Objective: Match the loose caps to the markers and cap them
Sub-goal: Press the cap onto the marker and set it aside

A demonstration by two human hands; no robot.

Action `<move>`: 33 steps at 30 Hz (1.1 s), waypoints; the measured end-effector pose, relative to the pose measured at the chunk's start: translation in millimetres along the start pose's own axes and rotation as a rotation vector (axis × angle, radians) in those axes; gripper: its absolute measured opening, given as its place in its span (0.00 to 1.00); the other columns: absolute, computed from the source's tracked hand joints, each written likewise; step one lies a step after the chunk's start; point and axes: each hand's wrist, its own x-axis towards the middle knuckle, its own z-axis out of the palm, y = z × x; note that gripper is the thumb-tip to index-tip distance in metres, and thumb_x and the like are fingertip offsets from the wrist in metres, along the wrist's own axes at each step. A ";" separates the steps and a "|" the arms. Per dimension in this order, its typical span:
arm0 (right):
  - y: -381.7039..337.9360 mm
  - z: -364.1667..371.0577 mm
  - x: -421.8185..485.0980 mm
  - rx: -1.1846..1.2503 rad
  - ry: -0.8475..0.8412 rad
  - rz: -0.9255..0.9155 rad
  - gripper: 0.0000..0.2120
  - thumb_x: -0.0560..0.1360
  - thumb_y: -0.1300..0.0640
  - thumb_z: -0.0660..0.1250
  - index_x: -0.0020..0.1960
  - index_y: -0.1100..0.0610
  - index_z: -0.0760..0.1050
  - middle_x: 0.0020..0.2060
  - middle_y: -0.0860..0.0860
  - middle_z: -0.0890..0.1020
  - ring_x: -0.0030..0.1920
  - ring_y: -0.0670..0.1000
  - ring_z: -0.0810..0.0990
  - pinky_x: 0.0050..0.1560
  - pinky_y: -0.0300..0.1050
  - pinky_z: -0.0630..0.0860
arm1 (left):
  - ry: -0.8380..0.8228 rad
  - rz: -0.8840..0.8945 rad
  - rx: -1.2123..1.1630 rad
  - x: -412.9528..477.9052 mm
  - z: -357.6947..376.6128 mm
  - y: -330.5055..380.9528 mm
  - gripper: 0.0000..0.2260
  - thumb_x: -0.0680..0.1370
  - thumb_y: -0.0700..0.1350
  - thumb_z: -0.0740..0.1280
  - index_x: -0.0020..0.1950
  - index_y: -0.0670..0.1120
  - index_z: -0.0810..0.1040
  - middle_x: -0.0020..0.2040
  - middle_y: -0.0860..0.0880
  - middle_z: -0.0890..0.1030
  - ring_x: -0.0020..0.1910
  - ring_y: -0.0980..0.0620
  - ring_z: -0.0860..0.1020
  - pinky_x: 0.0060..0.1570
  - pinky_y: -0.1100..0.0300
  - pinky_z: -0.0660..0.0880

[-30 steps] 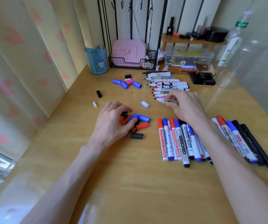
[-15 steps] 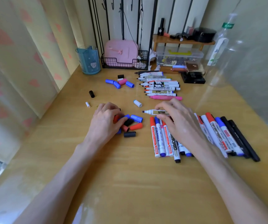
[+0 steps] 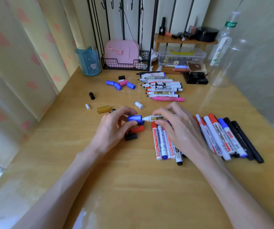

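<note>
My left hand point(image 3: 114, 129) pinches a blue cap point(image 3: 134, 118) whose mouth meets the tip of a white marker with a gold label point(image 3: 156, 118). My right hand point(image 3: 177, 126) grips that marker by its barrel. Under the hands lie a red cap point(image 3: 138, 129) and a black cap point(image 3: 131, 136). Further back lie a gold cap point(image 3: 103, 109), a white cap point(image 3: 139, 105), a small white cap point(image 3: 87, 106), a black cap point(image 3: 91, 95), and blue and pink caps point(image 3: 121, 84). Uncapped markers point(image 3: 162, 87) lie in a row at the back. Capped markers point(image 3: 166, 144) lie under my right wrist, more capped markers point(image 3: 228, 138) at the right.
A blue pen cup point(image 3: 90, 62) and a wire basket with a pink case point(image 3: 124, 60) stand at the back. A clear box point(image 3: 182, 57), a small wooden shelf point(image 3: 185, 40), a black box point(image 3: 195, 78) and a clear bottle point(image 3: 222, 52) stand back right. A curtain hangs along the left edge.
My right hand carried the gold-labelled marker from the back row toward me. My left hand lifted a blue cap from the pile and brought it to the marker's tip, uncovering a gold cap.
</note>
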 end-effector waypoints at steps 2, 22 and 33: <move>-0.7 0.0 -0.5 0.020 0.002 -0.007 0.08 0.82 0.52 0.68 0.61 0.48 0.78 0.50 0.47 0.73 0.50 0.51 0.76 0.50 0.55 0.74 | 0.006 0.009 0.004 0.4 0.0 0.1 0.08 0.78 0.45 0.76 0.57 0.48 0.84 0.47 0.64 0.82 0.41 0.61 0.78 0.42 0.63 0.74; -22.3 7.8 -4.9 0.124 0.160 -0.038 0.05 0.80 0.59 0.70 0.55 0.56 0.82 0.42 0.47 0.82 0.42 0.52 0.72 0.43 0.51 0.74 | 0.093 -0.025 -0.153 -6.6 6.9 11.5 0.08 0.76 0.38 0.77 0.52 0.50 0.86 0.47 0.55 0.86 0.48 0.51 0.85 0.53 0.52 0.81; -19.2 4.7 -4.2 -0.012 0.122 0.005 0.06 0.80 0.53 0.71 0.57 0.49 0.82 0.43 0.44 0.82 0.44 0.51 0.77 0.50 0.54 0.70 | 0.024 0.015 -0.077 -0.4 15.0 6.2 0.09 0.78 0.40 0.75 0.58 0.47 0.86 0.49 0.57 0.83 0.47 0.55 0.81 0.50 0.69 0.72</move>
